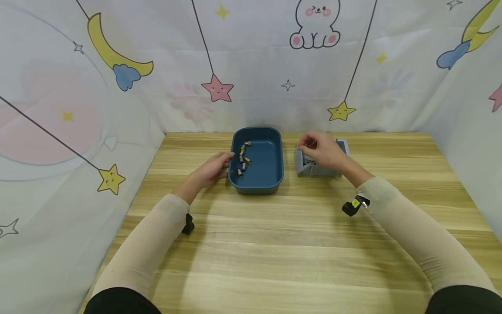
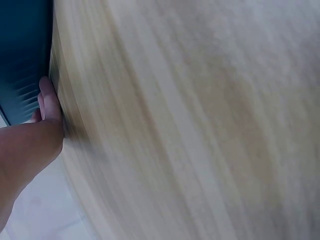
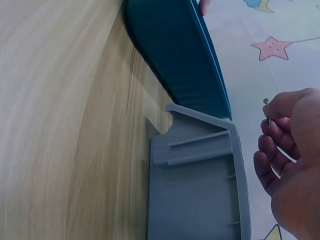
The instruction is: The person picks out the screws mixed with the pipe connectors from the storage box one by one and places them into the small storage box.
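Observation:
My right hand [image 1: 323, 151] is raised over the left end of a grey plastic bin [image 1: 318, 171]. Between thumb and forefinger it pinches a small metal screw [image 3: 266, 101], head up, as the right wrist view shows. The other fingers are loosely curled. My left hand [image 1: 213, 169] touches the left side of a dark blue tub [image 1: 256, 190], its fingers fairly straight against the outer wall in the left wrist view. Several small brass fittings [image 1: 242, 151] with blue rings lie along the tub's left side. The bin's contents are mostly hidden by my right hand.
The tub and bin stand side by side, a narrow gap between them, near the back of the wooden table [image 1: 251, 244]. A patterned cloth [image 1: 259, 104] hangs close behind. A small black wrist camera [image 1: 351, 208] is strapped to the right forearm.

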Tool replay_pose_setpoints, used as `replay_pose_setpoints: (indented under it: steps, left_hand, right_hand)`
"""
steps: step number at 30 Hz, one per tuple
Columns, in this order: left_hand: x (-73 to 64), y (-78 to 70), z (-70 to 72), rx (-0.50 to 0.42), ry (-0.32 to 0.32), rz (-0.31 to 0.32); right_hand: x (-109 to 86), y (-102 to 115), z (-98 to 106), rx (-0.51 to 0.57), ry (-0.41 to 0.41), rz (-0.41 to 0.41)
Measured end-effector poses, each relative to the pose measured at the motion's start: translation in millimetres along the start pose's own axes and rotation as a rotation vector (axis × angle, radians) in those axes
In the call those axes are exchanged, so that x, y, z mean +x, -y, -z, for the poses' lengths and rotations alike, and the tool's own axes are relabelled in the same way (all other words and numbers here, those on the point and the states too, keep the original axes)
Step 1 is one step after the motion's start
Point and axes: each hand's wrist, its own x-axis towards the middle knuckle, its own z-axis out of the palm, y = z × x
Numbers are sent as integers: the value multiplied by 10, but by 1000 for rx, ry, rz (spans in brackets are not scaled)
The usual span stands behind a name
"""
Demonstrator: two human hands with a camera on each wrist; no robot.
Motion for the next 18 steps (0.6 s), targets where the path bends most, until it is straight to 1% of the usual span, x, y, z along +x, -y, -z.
replay_pose_setpoints:
  steps: [5,12,18]
  left_hand:
    - [-8,3,5,-8,0,3]
    - [-33,-16,-8,-5,-12,3]
    - [-50,-22,-21,-16,-6,-7]
  right_hand:
    - [-1,-46,27,6,-18,5]
    - [-20,-83,60,-3,-33,-41]
    - [-12,-171,91,-24,-59,-56]
